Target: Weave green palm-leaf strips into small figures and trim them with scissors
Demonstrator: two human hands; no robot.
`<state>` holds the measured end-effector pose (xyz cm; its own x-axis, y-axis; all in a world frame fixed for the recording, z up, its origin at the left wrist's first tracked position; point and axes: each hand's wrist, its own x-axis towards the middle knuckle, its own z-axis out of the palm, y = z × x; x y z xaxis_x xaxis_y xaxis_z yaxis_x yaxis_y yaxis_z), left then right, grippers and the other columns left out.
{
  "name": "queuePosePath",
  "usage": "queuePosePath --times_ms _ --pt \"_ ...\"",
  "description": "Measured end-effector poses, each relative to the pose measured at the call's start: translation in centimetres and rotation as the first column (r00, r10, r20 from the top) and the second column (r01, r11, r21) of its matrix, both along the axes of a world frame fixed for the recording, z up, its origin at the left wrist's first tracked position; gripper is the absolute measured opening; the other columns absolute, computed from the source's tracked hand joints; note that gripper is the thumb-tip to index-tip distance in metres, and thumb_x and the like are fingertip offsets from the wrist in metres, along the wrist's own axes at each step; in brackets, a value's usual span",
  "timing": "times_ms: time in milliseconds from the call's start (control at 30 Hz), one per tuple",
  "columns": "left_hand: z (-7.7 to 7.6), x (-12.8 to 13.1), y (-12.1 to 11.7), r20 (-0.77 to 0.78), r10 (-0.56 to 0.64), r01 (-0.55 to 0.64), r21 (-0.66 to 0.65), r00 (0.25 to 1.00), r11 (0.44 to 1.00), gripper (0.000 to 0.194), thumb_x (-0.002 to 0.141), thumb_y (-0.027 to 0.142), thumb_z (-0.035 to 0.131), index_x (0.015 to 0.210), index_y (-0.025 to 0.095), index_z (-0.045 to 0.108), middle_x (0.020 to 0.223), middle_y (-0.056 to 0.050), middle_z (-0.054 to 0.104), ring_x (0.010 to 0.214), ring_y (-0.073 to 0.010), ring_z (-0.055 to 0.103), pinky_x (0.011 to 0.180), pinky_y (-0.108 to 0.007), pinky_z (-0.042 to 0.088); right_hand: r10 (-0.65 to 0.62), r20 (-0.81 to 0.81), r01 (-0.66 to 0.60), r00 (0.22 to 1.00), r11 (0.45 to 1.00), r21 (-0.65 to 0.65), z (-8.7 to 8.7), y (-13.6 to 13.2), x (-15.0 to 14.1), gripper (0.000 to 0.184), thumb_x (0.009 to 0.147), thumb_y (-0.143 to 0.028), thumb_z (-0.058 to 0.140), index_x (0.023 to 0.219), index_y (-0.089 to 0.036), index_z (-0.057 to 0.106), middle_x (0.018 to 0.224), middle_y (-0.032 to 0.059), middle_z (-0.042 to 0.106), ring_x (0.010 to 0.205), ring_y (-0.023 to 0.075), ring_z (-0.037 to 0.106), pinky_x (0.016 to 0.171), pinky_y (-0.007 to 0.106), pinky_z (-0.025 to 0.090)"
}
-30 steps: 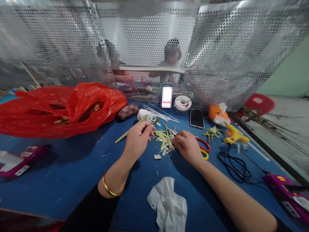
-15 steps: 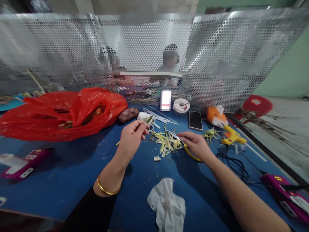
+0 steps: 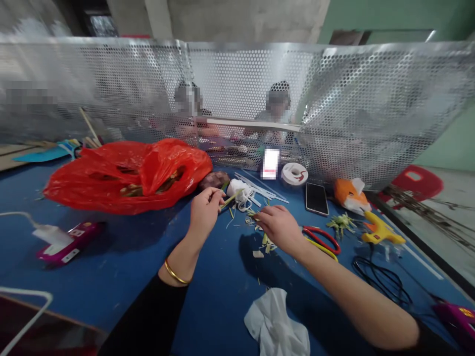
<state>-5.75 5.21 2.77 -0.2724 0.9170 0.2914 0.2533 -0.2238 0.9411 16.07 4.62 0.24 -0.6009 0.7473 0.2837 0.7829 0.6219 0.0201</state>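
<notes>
My left hand (image 3: 208,210) is closed in a pinch on a thin yellow-green plant strip (image 3: 233,197), which sticks out to the right of the fingertips. Over a scatter of pale green and yellow plant scraps (image 3: 266,242), my right hand (image 3: 280,227) has its fingers bent together. Whatever is between those fingertips, if anything, I cannot make out. A tool with one red and one yellow handle (image 3: 322,237) lies just right of that hand, its front end hidden. Behind the left fingertips sits a white bundle of string (image 3: 243,193).
Left stands an open red plastic bag (image 3: 122,193). White sticks (image 3: 265,190), a spool (image 3: 295,174), a phone (image 3: 316,199) and a tissue pack (image 3: 351,195) lie along the back. A yellow glue gun (image 3: 384,231) with black cord is right; crumpled tissue (image 3: 278,324) is in front.
The view has swung, shifting the scene right and down. My right hand has moved left over the scraps, uncovering the red handle. The strip in my left hand now points right.
</notes>
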Motion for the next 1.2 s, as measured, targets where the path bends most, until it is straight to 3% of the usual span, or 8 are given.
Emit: queuePosePath --times_ms 233,500,733,800,900,1000,1100,1200 --pt "0.9 -0.4 -0.4 0.266 -0.095 0.133 -0.129 0.959 0.983 0.013 0.075 0.027 0.059 0.07 0.015 0.062 0.055 0.004 0.055 0.041 -0.0051 0.043 0.041 -0.017 0.028 0.12 0.131 -0.113 0.984 0.992 -0.061 -1.1 6.1 -7.6 0.02 0.091 -0.01 0.046 0.094 -0.014 0.066 0.092 0.0132 0.067 0.081 0.0223 0.062 0.076 0.034 0.039" --pt "0.4 -0.5 -0.4 0.08 -0.246 0.258 -0.351 0.966 0.9 0.014 0.078 0.023 0.052 0.07 0.017 0.06 0.065 -0.002 0.065 0.053 -0.0113 0.061 0.039 -0.016 0.033 0.052 -0.266 -0.081 0.963 0.992 -0.098 -1.8 5.4 -4.6 0.024 0.094 -0.017 0.043 0.09 -0.016 0.067 0.089 0.0103 0.068 0.08 0.0202 0.062 0.075 0.031 0.042" --pt "-1.7 0.4 0.1 -0.11 -0.281 0.231 -0.335 0.953 0.913 0.015 0.069 0.023 0.062 0.055 0.018 0.064 0.058 -0.003 0.066 0.065 -0.0189 0.064 0.057 -0.025 0.047 -0.071 -0.724 -0.152 0.686 0.959 -0.238 -1.3 2.6 -1.8 0.022 0.09 -0.031 0.051 0.082 -0.021 0.068 0.079 0.0045 0.07 0.077 0.0193 0.064 0.072 0.029 0.047" --pt "-1.8 0.3 0.3 -0.175 -0.223 0.172 -0.27 0.959 0.948 0.015 0.068 0.021 0.063 0.053 0.019 0.063 0.064 -0.004 0.068 0.075 -0.0217 0.065 0.069 -0.029 0.049 -0.144 -0.802 -0.186 0.579 0.935 -0.302 -1.3 2.2 -1.7 0.024 0.089 -0.035 0.052 0.077 -0.019 0.066 0.072 0.0038 0.069 0.07 0.0186 0.064 0.067 0.029 0.049" --pt "-1.6 -0.4 0.7 -0.213 -0.046 0.014 -0.15 0.976 0.989 0.014 0.074 0.021 0.057 0.062 0.02 0.064 0.097 -0.007 0.072 0.106 -0.0254 0.06 0.085 -0.033 0.046 -0.254 -0.876 -0.246 0.409 0.894 -0.374 -1.5 1.8 -1.8 0.03 0.088 -0.042 0.052 0.076 -0.017 0.064 0.066 0.0033 0.067 0.062 0.017 0.063 0.061 0.029 0.05" --pt "-1.3 -1.0 1.1 -0.191 0.069 -0.088 -0.094 0.979 0.992 0.019 0.082 0.027 0.048 0.076 0.019 0.065 0.106 -0.011 0.069 0.107 -0.0249 0.061 0.077 -0.032 0.05 -0.332 -0.904 -0.291 0.271 0.867 -0.405 -1.3 1.8 -1.9 0.031 0.083 -0.047 0.058 0.078 -0.017 0.065 0.065 0.0026 0.067 0.06 0.0159 0.061 0.06 0.029 0.049" --pt "-1.3 -0.6 1.1 -0.172 0.007 -0.025 -0.098 0.985 0.995 0.023 0.084 0.031 0.044 0.084 0.018 0.063 0.097 -0.011 0.071 0.084 -0.0227 0.068 0.059 -0.028 0.051 -0.37 -0.91 -0.323 0.188 0.851 -0.413 -0.8 2.0 -2.1 0.029 0.077 -0.046 0.065 0.075 -0.017 0.067 0.064 0.0021 0.067 0.06 0.0155 0.06 0.061 0.029 0.049" --pt "-1.5 0.5 0.8 -0.195 -0.171 0.154 -0.099 0.966 0.983 0.019 0.083 0.027 0.047 0.078 0.019 0.063 0.116 -0.01 0.068 0.08 -0.0193 0.07 0.06 -0.027 0.053 -0.379 -0.914 -0.341 0.147 0.848 -0.406 -0.1 2.6 -2.4 0.028 0.074 -0.045 0.069 0.073 -0.017 0.068 0.063 0.0018 0.067 0.06 0.0159 0.06 0.063 0.03 0.048"
